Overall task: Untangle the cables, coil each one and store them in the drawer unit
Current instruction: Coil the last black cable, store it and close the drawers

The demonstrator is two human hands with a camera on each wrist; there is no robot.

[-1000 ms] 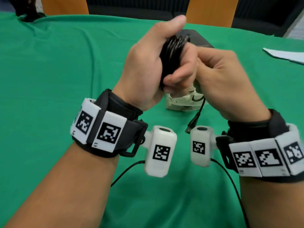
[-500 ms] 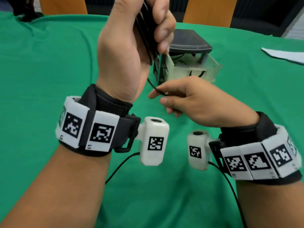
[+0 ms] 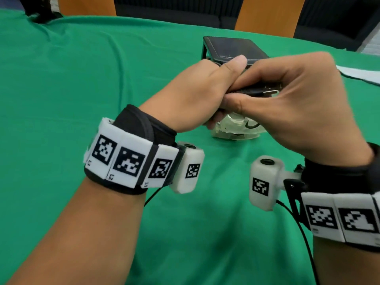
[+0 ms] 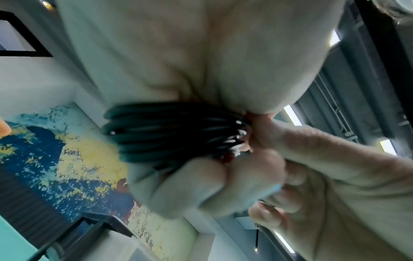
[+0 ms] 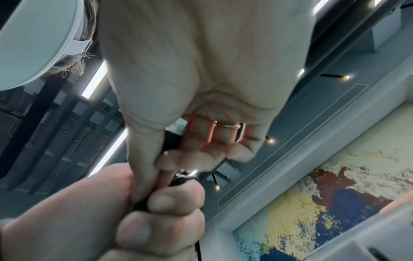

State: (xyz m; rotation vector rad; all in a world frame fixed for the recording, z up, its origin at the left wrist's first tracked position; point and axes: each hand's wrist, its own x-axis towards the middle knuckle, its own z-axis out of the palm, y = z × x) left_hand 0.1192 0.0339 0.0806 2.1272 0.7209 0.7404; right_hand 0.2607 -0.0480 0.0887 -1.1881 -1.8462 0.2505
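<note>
The black cable coil [image 4: 174, 130] is a bundle of several smooth, round, rubber-jacketed loops lying side by side, held above the worktop [image 3: 102, 79] and in front of the drawer unit [image 3: 232, 48]. The left hand [image 3: 197, 95] forms the main grip: its fingers are curled round the bundle, with the thumb laid along the top. The right hand [image 3: 298, 103] meets it from the opposite side, pinching the free end of the cable between thumb and forefinger; a flat metal plug [image 3: 269, 91] projects just past that pinch.

Judged step: coiling of this cable is nearly complete, and the tail end is being tucked or wrapped against the loops. The next move appears to call for securing the end so the loops do not spring apart, then lowering the bundle into the drawer below the grip. The jacket looks springy, so pressure on the bundle should be maintained during transfer.

Directly beneath the grip, a translucent plastic drawer [image 3: 236, 130] stands pulled out; a thin dark cable [image 3: 251, 125] already lies curved inside it. The drawer unit beyond the grip has a dark, flat, matt top with rounded corners. The worktop is covered in a green cloth with soft creases. A white sheet [image 3: 359, 74] lies well to the right of the grip.
</note>
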